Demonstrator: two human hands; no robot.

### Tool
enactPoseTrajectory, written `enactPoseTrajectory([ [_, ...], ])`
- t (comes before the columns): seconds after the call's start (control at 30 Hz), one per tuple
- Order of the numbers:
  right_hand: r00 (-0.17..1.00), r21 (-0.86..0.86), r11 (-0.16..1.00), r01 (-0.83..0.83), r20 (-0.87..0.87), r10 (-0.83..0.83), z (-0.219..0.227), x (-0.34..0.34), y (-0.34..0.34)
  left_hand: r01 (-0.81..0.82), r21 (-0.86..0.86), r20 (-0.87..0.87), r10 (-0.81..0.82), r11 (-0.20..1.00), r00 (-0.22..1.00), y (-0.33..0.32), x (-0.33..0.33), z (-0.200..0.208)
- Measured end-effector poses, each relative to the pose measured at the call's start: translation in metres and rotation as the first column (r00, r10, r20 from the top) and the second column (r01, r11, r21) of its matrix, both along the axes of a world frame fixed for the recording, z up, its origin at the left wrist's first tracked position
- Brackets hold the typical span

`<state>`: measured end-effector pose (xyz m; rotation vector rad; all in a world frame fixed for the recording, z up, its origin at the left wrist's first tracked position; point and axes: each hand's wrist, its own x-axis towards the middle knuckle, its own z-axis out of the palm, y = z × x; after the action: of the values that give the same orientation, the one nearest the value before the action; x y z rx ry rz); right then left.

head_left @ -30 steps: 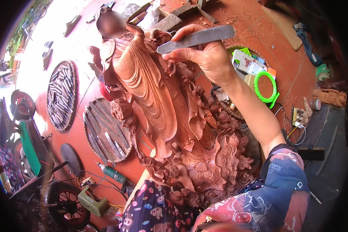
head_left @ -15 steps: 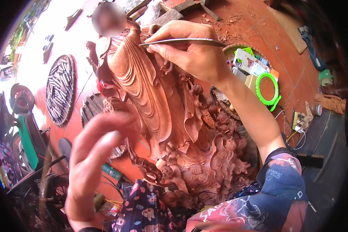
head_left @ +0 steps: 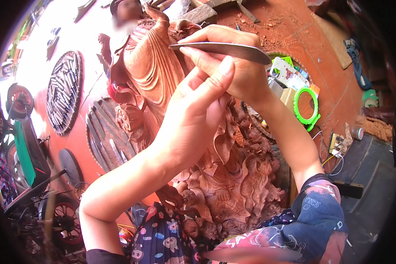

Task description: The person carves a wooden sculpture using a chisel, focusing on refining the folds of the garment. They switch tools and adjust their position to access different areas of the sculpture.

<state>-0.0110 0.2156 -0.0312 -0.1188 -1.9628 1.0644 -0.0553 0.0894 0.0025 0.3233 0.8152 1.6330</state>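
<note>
A large reddish-brown wooden carving of a robed figure [head_left: 149, 75] leans before me, its lower part covered in dense carved relief. My right hand [head_left: 240, 72] pinches a thin, dark, flat metal carving blade [head_left: 237, 49], whose pointed end reaches left over the robe's upper folds. Crossing in from the lower left, my left hand [head_left: 189, 114] meets the underside of the right hand. Its thumb is stretched out; its other fingers are mostly hidden. I cannot tell whether they touch the wood.
Left lie a round basket of metal tools [head_left: 65, 92] and a second tray of long blades [head_left: 108, 136]. A motorbike [head_left: 26, 149] stands beyond. On the right are a basket with boxes and a green-rimmed round mirror [head_left: 306, 105], plus a power strip [head_left: 336, 143]. Wood offcuts [head_left: 199, 14] lie behind.
My left hand has swung up and right from beside the carving to my right hand. The blade and right hand have shifted slightly right, the blade's flat face now showing more.
</note>
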Motion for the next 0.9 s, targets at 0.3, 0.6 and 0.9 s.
enactPoseTrajectory([
  [0.3, 0.998, 0.167, 0.985, 0.037, 0.036, -0.044, -0.001, -0.002, -0.004, -0.107, -0.120, -0.062, 0.100, 0.987, 0.993, -0.004, 0.005, -0.008],
  [0.6, 0.999, 0.254, 0.966, 0.037, 0.012, -0.041, 0.003, 0.000, 0.004, -0.094, -0.155, 0.181, 0.122, 0.983, 0.976, 0.001, 0.008, 0.004],
  [0.9, 0.999, 0.254, 0.966, 0.039, 0.017, -0.044, 0.009, -0.007, 0.002, -0.047, -0.190, 0.196, 0.085, 0.981, 0.977, -0.006, 0.003, 0.002],
])
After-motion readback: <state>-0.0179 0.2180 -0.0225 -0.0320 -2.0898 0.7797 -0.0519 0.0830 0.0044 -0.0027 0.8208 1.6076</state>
